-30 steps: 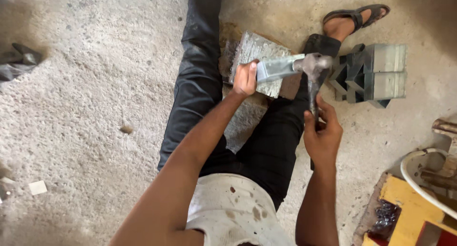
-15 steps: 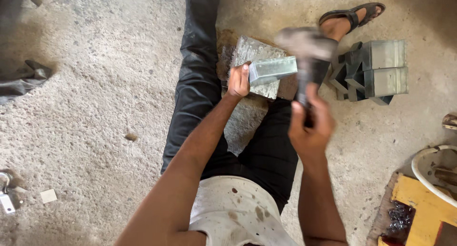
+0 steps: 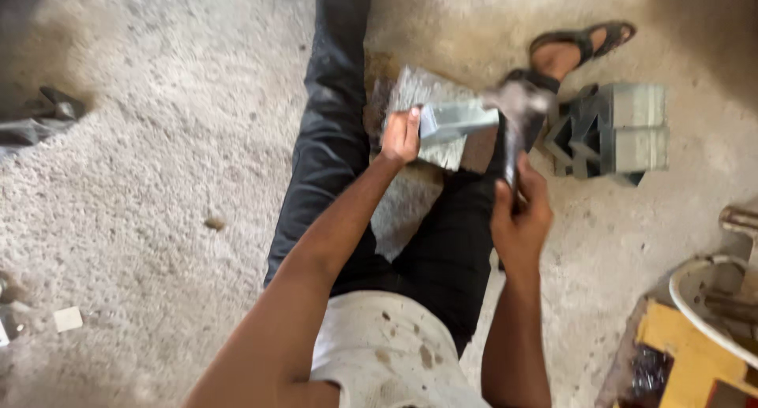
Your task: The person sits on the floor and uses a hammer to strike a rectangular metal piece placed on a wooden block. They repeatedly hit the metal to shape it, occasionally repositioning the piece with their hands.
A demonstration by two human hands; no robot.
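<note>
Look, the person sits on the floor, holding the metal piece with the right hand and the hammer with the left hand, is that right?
Not quite: the hands are swapped. In the head view, the left hand holds the metal piece, and the right hand grips the hammer. The person does sit on the floor.
</note>
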